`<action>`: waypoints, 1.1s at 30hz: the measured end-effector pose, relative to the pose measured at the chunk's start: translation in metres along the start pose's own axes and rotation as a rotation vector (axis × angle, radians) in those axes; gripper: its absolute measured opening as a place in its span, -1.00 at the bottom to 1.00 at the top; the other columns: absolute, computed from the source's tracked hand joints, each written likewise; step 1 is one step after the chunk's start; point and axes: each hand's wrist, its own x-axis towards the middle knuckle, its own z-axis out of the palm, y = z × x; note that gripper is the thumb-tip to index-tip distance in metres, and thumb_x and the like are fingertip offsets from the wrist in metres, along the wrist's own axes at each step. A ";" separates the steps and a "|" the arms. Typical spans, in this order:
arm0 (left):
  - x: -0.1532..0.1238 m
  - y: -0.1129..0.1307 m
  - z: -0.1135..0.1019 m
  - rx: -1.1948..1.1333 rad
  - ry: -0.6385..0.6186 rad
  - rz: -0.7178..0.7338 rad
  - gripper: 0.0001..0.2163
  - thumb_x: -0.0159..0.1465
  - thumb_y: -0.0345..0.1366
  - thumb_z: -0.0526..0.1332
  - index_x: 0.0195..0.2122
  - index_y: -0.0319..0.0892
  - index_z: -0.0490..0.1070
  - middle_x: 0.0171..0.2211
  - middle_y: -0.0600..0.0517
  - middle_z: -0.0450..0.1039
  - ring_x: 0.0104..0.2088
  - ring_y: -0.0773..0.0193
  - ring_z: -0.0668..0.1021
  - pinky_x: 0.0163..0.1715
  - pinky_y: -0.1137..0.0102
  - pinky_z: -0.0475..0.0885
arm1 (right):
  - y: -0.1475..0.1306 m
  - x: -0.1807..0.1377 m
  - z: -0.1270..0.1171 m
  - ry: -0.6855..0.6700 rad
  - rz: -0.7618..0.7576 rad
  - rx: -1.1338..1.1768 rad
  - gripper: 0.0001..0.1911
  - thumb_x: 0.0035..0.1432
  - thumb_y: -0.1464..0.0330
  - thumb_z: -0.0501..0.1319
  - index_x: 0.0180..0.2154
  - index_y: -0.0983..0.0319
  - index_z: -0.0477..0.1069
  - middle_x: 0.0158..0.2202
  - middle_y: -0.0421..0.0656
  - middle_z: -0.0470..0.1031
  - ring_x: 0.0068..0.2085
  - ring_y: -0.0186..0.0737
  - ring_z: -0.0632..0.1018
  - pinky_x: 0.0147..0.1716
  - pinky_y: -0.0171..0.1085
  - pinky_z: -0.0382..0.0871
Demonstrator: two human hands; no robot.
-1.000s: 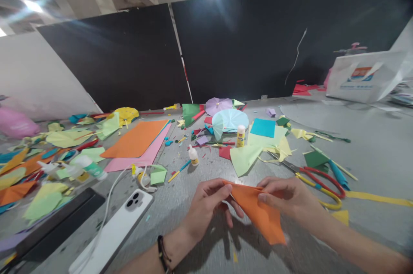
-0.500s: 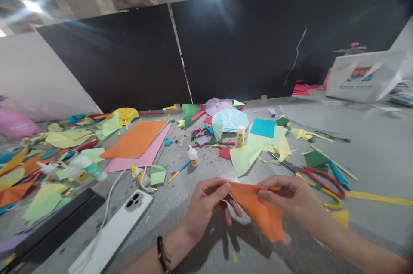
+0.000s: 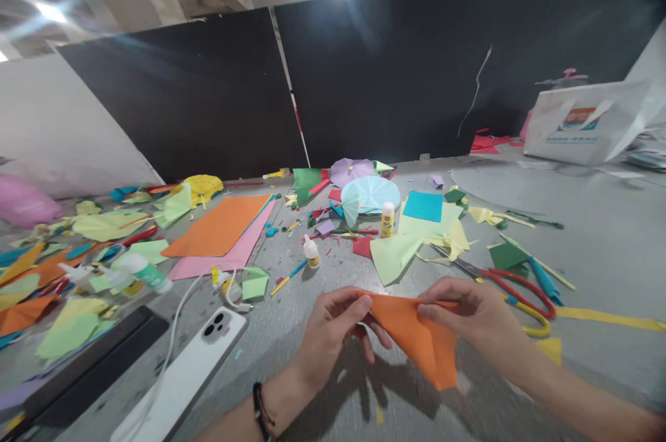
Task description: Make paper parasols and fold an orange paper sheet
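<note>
A piece of orange paper [image 3: 416,339], creased and folded along its upper edge, is held up between my two hands just above the grey table. My left hand [image 3: 338,331] pinches its left corner between thumb and forefinger, the other fingers curling loosely below. On the upper right edge, my right hand [image 3: 463,310] grips it with the thumb in front and the fingers behind. The lower point of the paper hangs free. Red-and-yellow-handled scissors [image 3: 520,289] lie beyond my right hand. A small white glue bottle [image 3: 311,252] stands beyond my left hand.
A white phone [image 3: 187,372] with a cable and a long black case [image 3: 98,366] lie at left. Orange sheets [image 3: 223,223] lie behind them. A glue stick [image 3: 388,220], pale blue paper fan [image 3: 372,193] and light green paper [image 3: 395,255] sit farther back. A white bag [image 3: 587,123] stands at far right.
My right hand's thumb and fingers have shifted slightly along the orange paper's upper edge. My left hand keeps its pinch in nearly the same place.
</note>
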 end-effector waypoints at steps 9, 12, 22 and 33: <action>-0.001 0.002 0.001 0.045 0.026 0.017 -0.70 0.24 -0.11 0.37 -0.33 -0.31 0.52 -0.49 -0.05 0.54 -0.53 0.23 0.61 -0.67 0.51 0.45 | -0.002 0.000 0.004 0.038 -0.068 -0.219 -0.78 0.14 0.15 0.32 -0.42 0.14 0.52 -0.44 -0.17 0.57 -0.37 -0.15 0.54 -0.38 -0.22 0.39; -0.001 0.000 0.002 0.109 -0.009 -0.007 -0.65 0.22 -0.05 0.37 -0.30 -0.33 0.53 -0.47 -0.10 0.56 -0.52 0.22 0.62 -0.65 0.51 0.46 | 0.000 -0.002 0.005 0.033 -0.085 -0.240 -0.80 0.17 0.17 0.29 -0.41 0.14 0.50 -0.42 -0.17 0.57 -0.35 -0.15 0.53 -0.36 -0.22 0.39; 0.000 -0.011 0.000 0.170 -0.143 -0.098 -0.51 0.24 0.07 0.31 -0.29 -0.40 0.59 -0.47 -0.19 0.58 -0.56 0.25 0.61 -0.65 0.52 0.45 | 0.003 -0.005 0.005 -0.078 -0.061 -0.154 -0.70 0.24 0.11 0.28 -0.38 0.19 0.43 -0.43 -0.19 0.49 -0.37 -0.20 0.45 -0.38 -0.25 0.30; -0.003 -0.011 0.000 0.178 -0.150 -0.114 -0.56 0.25 0.03 0.31 -0.34 -0.36 0.64 -0.51 -0.14 0.57 -0.57 0.28 0.60 -0.64 0.53 0.45 | 0.007 -0.004 0.003 -0.188 0.056 0.012 -0.66 0.18 0.04 0.35 -0.25 0.17 0.41 -0.44 -0.21 0.57 -0.39 -0.21 0.52 -0.42 -0.28 0.29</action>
